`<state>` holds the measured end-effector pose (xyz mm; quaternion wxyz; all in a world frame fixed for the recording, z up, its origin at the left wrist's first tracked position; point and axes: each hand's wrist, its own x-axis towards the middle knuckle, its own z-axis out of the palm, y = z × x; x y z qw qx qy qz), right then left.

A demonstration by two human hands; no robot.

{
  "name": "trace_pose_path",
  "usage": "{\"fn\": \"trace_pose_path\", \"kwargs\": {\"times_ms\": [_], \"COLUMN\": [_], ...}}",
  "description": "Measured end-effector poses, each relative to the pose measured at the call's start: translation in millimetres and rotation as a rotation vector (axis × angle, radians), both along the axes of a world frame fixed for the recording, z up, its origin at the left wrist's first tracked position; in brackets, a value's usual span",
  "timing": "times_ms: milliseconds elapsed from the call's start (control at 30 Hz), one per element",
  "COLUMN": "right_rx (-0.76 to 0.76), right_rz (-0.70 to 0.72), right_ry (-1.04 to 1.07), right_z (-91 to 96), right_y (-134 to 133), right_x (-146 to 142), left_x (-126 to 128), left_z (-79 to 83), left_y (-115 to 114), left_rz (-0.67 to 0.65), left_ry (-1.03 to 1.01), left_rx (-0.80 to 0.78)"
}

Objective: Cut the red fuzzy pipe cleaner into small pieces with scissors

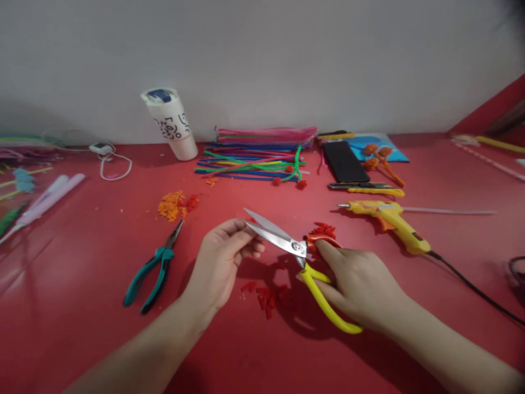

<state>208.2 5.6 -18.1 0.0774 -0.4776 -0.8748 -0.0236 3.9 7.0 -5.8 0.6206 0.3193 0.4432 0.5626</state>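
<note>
My right hand (363,282) grips a pair of scissors (276,236), with one yellow handle and one orange-red handle, its blades slightly apart and pointing left. At the blade tips, my left hand (227,249) is closed in a pinch. A bit of red shows between the blades there, but my fingers hide most of whatever they hold. Below the scissors lies a loose scatter of short red pieces (267,300). Another pile of red pieces (322,230) sits behind the orange-red handle.
Left of my hands lie teal pliers (158,268) and orange clippings (171,206). Pipe cleaners (250,158), a white tumbler (172,123) and a phone (345,161) line the back. A yellow glue gun (391,219) with a trailing cord lies at right.
</note>
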Motion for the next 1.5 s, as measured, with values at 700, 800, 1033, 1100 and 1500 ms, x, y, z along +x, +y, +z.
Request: {"fn": "trace_pose_path", "kwargs": {"times_ms": [700,800,1033,1100,1500], "right_rx": [0.100,0.119,0.130,0.140,-0.151], "right_rz": [0.037,0.047,0.051,0.051,-0.158], "right_ry": [0.001,0.007,0.003,-0.003,0.124], "right_z": [-2.0,-1.9,-2.1,-2.4,2.2], "right_y": [-0.6,-1.1,-0.9,-0.4,1.5], "right_x": [-0.8,-0.5,-0.7,-1.0,-5.9], "left_x": [-0.5,-0.7,-1.4,-1.7,-1.7], "left_z": [2.0,1.3,0.1,0.3,-1.9], "left_y": [-0.6,-0.6,-0.1,0.3,0.7], "left_rz": [-0.008,-0.003,-0.013,-0.011,0.013], "left_ry": [-0.054,-0.070,-0.096,-0.096,-0.024], "left_rx": [0.019,0.022,0.035,0.035,-0.005]}}
